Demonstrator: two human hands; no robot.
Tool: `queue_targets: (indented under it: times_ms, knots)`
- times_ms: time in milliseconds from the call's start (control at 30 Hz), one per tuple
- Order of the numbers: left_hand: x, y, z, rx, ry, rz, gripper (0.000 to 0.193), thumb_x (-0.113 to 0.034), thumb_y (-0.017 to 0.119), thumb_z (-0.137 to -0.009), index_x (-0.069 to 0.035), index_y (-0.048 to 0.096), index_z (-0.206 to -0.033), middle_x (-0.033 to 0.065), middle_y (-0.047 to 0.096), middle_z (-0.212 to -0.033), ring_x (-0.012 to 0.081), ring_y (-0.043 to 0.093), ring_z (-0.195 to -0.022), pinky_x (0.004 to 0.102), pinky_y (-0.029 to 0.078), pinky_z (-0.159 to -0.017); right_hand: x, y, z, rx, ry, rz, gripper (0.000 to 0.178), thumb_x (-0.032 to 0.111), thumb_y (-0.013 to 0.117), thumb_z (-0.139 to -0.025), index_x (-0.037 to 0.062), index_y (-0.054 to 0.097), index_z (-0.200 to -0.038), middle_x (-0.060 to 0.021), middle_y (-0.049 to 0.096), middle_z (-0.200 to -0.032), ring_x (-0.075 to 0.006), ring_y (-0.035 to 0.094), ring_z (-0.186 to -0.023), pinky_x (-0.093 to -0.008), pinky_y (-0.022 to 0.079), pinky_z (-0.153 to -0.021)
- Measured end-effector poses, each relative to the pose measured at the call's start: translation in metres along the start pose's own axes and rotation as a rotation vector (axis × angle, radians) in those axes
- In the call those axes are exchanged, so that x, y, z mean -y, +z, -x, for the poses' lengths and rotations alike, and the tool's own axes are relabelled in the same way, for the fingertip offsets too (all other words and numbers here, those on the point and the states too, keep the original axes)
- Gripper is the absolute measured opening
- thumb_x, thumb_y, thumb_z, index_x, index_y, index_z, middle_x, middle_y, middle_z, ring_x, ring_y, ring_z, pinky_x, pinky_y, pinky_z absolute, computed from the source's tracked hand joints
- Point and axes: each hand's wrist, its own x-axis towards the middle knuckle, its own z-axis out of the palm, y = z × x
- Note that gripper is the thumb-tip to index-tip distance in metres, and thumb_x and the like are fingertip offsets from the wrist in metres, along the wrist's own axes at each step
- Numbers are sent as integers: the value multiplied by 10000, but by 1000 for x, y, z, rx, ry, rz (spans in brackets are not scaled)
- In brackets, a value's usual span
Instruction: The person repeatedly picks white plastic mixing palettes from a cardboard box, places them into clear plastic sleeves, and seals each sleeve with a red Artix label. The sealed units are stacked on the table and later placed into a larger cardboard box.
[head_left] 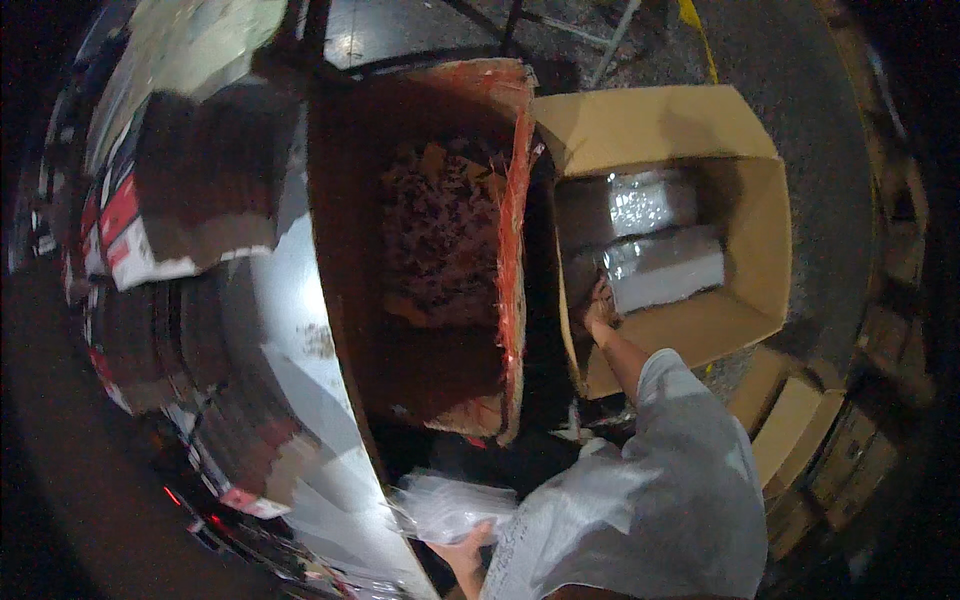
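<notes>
At the lower edge, my left hand is closed around the near end of a stack of thin clear plastic pieces, blurred in outline. My right arm, in a grey sleeve, reaches into an open cardboard box. Inside it, my right hand grips the left end of a pack wrapped in clear plastic, with the fingertips against the wrap. A second wrapped pack lies behind that one in the same box. The undersides of the right fingers are hidden.
Left of the box stands a deep, worn carton with a red edge, scraps at its bottom. Dark stacks with white and red edges stand along a pale metal table. More cardboard boxes are at the right.
</notes>
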Motion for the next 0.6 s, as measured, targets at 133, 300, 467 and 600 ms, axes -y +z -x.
queue_targets:
  times_ms: [133,300,467,600]
  knots:
    - [0,-4,-2,43,162,-60,1034,-278,846,-468,16,297,-1294,147,430,-1190,272,454,-1046,406,392,-895,-13,-75,3,312,-158,-330,1255,161,835,-461,78,-2,-1392,-220,326,-1322,-343,328,-1238,-432,309,-1019]
    - [-1,-11,-2,129,168,241,910,-159,854,-463,38,386,-1218,147,503,-1097,250,525,-969,388,456,-848,15,-218,40,525,-517,-677,1226,213,882,-451,35,97,-1376,-147,349,-1308,-269,342,-1218,-393,272,-1033]
    - [-8,-27,15,421,270,446,692,-112,835,-536,28,505,-1128,96,591,-1027,189,577,-936,337,468,-842,112,-325,149,969,-657,-911,1099,193,847,-463,-11,236,-1353,-164,446,-1258,-281,467,-1150,-407,387,-977]
    - [-8,-60,26,335,873,190,694,-286,856,-529,3,551,-1081,117,541,-1064,202,509,-1012,354,370,-936,192,-285,275,1084,-1109,-875,1174,201,829,-461,10,137,-1391,-163,310,-1365,-292,349,-1249,-400,292,-1037]
